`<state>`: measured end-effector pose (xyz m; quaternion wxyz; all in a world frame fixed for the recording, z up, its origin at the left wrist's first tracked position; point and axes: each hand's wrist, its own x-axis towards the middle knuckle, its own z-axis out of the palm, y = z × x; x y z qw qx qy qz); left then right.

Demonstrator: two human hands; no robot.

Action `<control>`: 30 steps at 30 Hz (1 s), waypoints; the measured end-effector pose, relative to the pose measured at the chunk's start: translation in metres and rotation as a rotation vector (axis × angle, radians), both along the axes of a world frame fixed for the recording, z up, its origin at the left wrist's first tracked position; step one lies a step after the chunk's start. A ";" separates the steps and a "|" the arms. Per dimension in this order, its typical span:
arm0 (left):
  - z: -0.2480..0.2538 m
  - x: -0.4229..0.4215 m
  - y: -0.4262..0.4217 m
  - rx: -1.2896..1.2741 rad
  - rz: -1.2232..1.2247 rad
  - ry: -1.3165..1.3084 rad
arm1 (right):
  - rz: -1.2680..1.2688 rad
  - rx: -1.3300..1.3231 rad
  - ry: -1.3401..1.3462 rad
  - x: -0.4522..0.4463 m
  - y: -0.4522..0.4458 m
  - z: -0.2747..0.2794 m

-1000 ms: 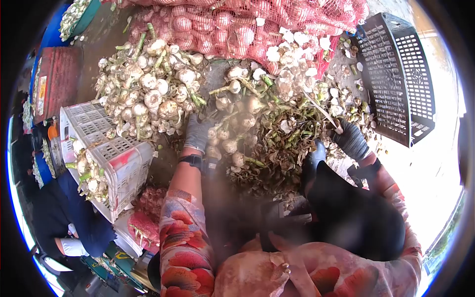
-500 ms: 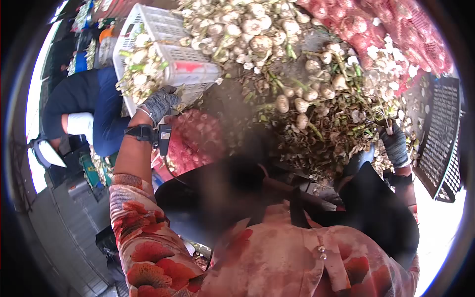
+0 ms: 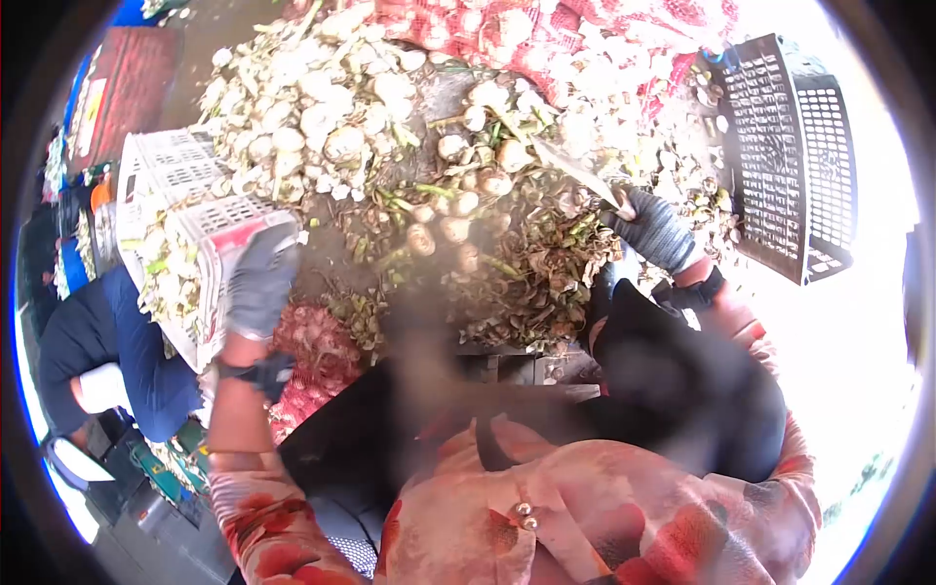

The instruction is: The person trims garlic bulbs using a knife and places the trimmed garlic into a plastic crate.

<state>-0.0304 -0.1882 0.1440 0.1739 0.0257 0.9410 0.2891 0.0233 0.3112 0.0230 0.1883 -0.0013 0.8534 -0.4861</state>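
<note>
My left hand (image 3: 261,283), in a grey glove, is beside the white crate (image 3: 219,229) with the red mark, its fingers stretched upward and nothing visible in them. Garlic bulbs with cut stems (image 3: 175,278) fill part of that crate. My right hand (image 3: 655,232), also gloved, is closed around a pale knife (image 3: 575,174), whose blade points up and left over the garlic. Several loose bulbs (image 3: 454,229) lie between my hands, beside a heap of dry leaves and trimmings (image 3: 546,263). A large pile of garlic (image 3: 322,117) rises behind them.
Red mesh sacks (image 3: 468,29) of garlic lie at the top. A black crate (image 3: 770,156) stands on its side at the right. Another red mesh sack (image 3: 317,356) is near my left knee. A person in dark clothes (image 3: 127,351) bends over at the far left.
My left hand went from the loose bulbs to the white crate and is now at its near end. The view swung left and back. My right hand has kept hold of the knife.
</note>
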 end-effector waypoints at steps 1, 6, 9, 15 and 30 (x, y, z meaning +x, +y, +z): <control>-0.008 -0.009 0.054 0.039 -0.183 0.024 | 0.034 0.081 -0.052 -0.002 0.000 0.004; -0.151 -0.001 0.161 -0.391 -0.630 0.181 | 0.156 0.195 -0.103 -0.008 -0.006 0.009; -0.172 -0.002 0.173 -0.398 -0.572 0.158 | 0.223 0.290 -0.072 -0.004 -0.005 0.005; -0.144 -0.012 0.181 0.396 -0.075 -0.141 | 0.317 0.284 -0.056 -0.005 -0.015 0.023; -0.129 0.036 0.205 0.848 -0.186 -0.344 | 0.463 0.273 0.261 -0.008 -0.027 0.042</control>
